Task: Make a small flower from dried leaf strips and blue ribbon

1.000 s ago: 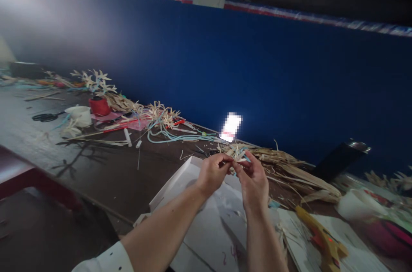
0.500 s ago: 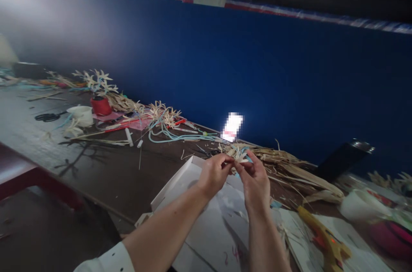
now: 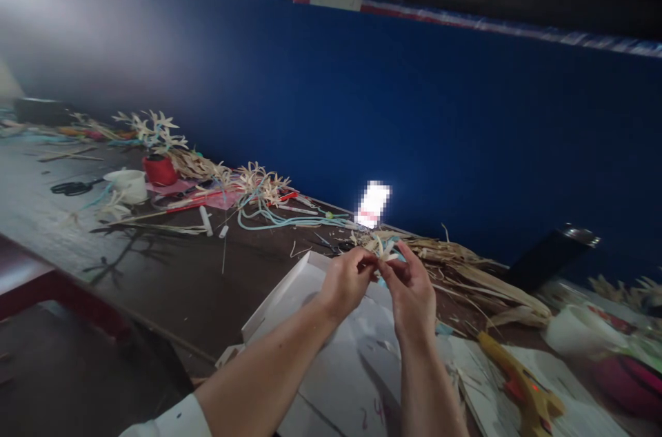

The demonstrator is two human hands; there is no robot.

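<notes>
Lightly pinched: a straw flower between two hands

Both hands meet above the white box. The left hand pinches the straw flower from one side and the right hand pinches it from the other, thumb and forefinger pressed together. It looks featherlight, dry and brittle. The thin petals would likely crease or snap, so the bound middle seems the safest hold. Open desk lies to the left. To the right, a straw pile, a yellow glue gun and a white cup crowd in.
</notes>
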